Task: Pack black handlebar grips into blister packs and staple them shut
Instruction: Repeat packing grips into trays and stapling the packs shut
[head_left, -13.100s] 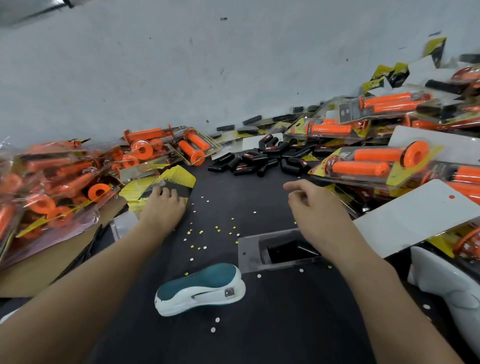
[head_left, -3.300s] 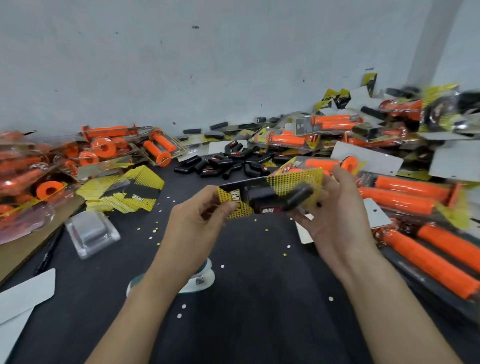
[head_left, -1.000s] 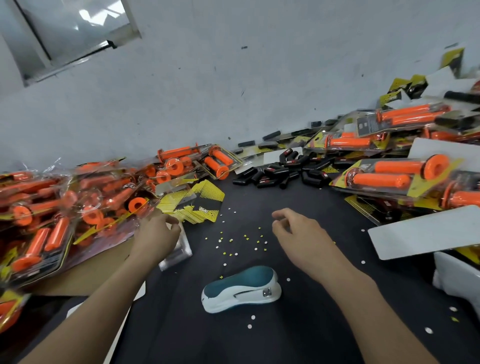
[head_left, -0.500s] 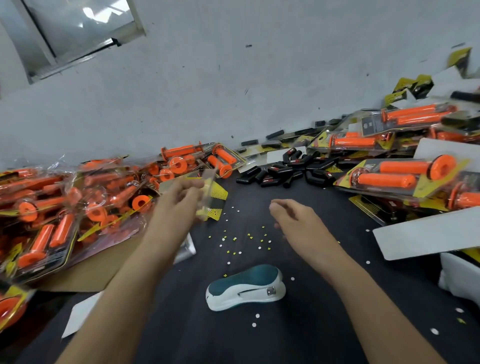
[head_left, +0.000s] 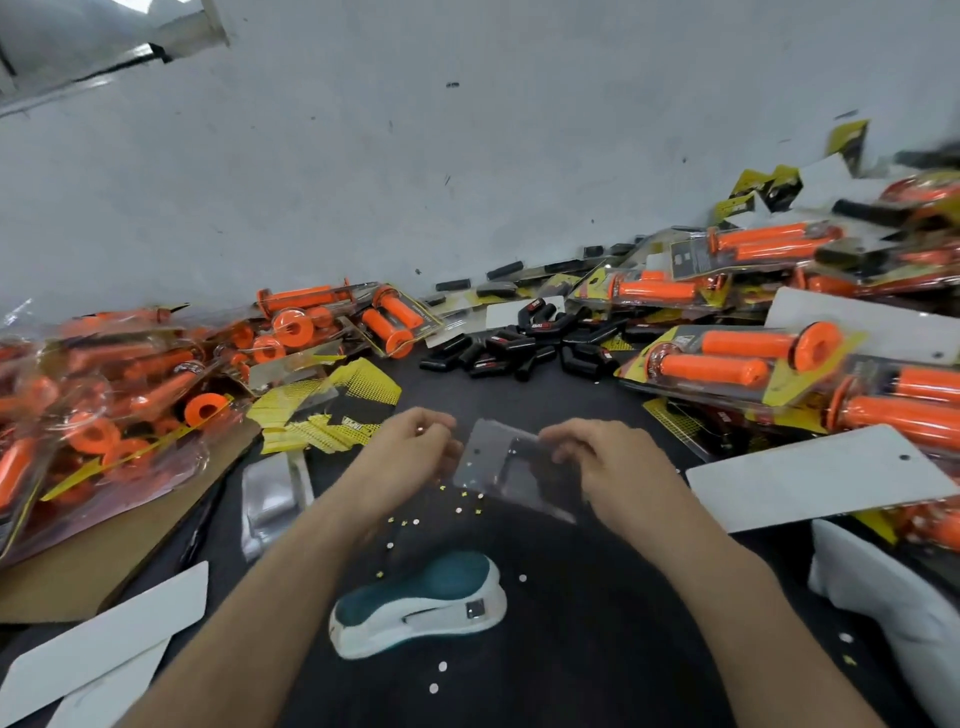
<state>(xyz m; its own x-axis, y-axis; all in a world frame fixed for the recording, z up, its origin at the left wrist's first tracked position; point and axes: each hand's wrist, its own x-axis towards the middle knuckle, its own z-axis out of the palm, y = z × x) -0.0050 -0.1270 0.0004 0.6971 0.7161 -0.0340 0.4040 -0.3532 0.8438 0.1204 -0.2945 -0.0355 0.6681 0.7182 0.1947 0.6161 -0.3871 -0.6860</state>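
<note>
Teal-and-white stapler (head_left: 418, 605) lies just short of the grip, where the left hand (head_left: 410, 447) and right hand (head_left: 605, 460) pinch opposite edges of an empty clear blister shell (head_left: 511, 467), so filling seems the step in hand, and the next move calls for reaching beyond to the loose black handlebar grips (head_left: 524, 348).

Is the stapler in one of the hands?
No, the stapler lies on the table, while the left hand and the right hand both hold a clear blister pack.
</note>
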